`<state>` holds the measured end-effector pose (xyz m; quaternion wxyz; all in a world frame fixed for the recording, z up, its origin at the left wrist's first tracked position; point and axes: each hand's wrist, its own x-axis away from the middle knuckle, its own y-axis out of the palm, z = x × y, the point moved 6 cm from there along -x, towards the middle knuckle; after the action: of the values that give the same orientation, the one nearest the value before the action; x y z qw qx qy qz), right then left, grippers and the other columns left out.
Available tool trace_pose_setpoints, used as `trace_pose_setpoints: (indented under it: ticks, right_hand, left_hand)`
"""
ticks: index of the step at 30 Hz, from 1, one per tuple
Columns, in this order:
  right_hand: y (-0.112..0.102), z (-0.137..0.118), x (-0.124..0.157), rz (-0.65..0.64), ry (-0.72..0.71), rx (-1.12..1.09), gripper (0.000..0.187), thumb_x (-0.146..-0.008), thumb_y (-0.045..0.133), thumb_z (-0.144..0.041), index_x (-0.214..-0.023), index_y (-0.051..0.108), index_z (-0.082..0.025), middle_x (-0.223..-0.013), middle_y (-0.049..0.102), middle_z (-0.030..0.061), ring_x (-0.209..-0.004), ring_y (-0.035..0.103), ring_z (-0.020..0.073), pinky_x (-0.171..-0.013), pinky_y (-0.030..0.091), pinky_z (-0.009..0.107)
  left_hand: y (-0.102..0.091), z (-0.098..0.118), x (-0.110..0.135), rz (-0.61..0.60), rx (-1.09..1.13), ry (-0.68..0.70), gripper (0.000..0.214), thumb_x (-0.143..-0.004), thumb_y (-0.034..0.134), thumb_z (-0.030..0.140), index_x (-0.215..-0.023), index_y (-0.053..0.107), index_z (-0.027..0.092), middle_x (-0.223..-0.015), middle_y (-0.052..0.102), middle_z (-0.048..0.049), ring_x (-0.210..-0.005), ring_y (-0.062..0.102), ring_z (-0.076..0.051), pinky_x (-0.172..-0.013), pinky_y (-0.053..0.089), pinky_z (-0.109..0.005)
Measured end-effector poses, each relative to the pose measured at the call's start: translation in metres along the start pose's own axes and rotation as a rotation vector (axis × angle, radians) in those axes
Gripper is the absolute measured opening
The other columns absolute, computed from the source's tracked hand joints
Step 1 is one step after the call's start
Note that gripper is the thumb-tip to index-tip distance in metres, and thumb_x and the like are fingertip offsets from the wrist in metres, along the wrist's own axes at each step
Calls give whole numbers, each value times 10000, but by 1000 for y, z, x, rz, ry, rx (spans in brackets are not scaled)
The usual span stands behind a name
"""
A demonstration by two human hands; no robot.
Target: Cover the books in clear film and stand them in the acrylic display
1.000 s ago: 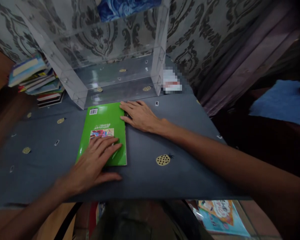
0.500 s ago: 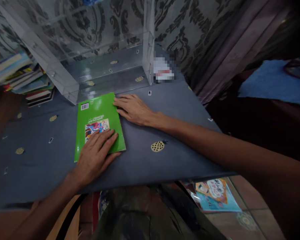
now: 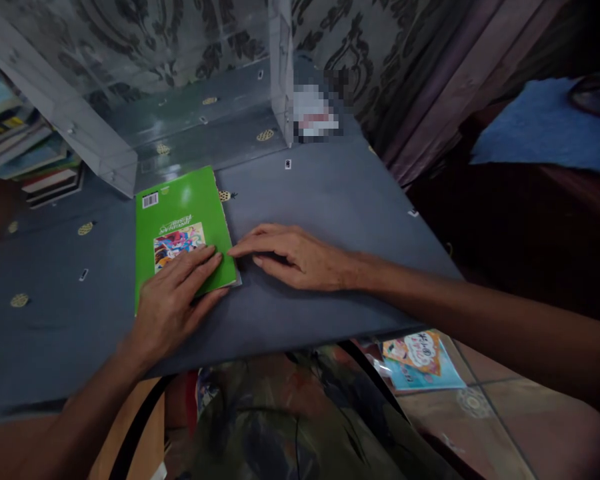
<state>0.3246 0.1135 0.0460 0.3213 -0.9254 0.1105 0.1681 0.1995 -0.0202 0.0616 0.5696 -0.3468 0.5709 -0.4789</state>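
Observation:
A green book (image 3: 180, 210) lies flat on the grey cloth-covered table (image 3: 320, 200), its back cover up with a barcode at the far left corner. My left hand (image 3: 173, 300) rests flat on the book's near half, fingers stretched out. My right hand (image 3: 295, 257) lies on the cloth just right of the book, fingers loosely extended, the fingertips touching the book's right edge near its near corner.
A clear acrylic shelf (image 3: 190, 100) stands just behind the book. A stack of books (image 3: 20, 153) sits at the far left. A blurred small object (image 3: 315, 113) is behind the shelf's right side. A colourful booklet (image 3: 420, 360) lies on the floor below the table's near edge.
My right hand slid from the book's far right corner back toward me, to the near part of its right edge. The view shifted down and to the right. My left hand stays on the book.

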Motion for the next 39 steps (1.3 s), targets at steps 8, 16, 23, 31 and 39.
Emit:
trace_pose_setpoints:
  ticks: [8,16,23,31,39]
  right_hand:
    - [-2,-3,2,40,-22,-33,434,-954,431,-99,-1320,618,-238,-1076,727,44,-1045,637,175,-967,510,359]
    - [0,-7,3,11,-70,-45,484,-941,429,-79,-1373,573,-246,-1065,729,33,-1054,618,172,-978,495,359]
    - [7,-5,4,-104,-51,0,581,-907,444,-71,-1455,483,-260,-1108,737,27,-1069,604,197,-1037,454,428]
    - [4,-7,5,-59,-55,-26,597,-904,444,-68,-1475,450,-244,-1149,732,34,-1095,603,183,-1036,443,404]
    - [5,-6,5,-76,-70,-34,620,-906,437,-61,-1500,406,-234,-1123,737,45,-1114,602,193,-1049,413,437]
  left_hand:
    - [-2,-1,1,14,8,1,463,-953,613,353,-1405,528,299,-1370,644,-67,-1199,656,-252,-1019,560,-446]
    - [1,-1,2,9,1,-13,443,-957,608,347,-1390,530,289,-1369,641,-71,-1223,639,-245,-1023,556,-443]
    - [2,-3,3,-4,36,-44,461,-951,611,348,-1403,521,326,-1399,621,-42,-1236,630,-250,-1053,540,-447]
    - [1,-3,2,18,40,-31,448,-940,629,323,-1380,548,287,-1378,634,-60,-1223,639,-252,-1040,545,-429]
    - [-1,1,1,52,-14,32,418,-937,643,305,-1339,577,211,-1337,659,-100,-1181,663,-252,-1007,562,-413]
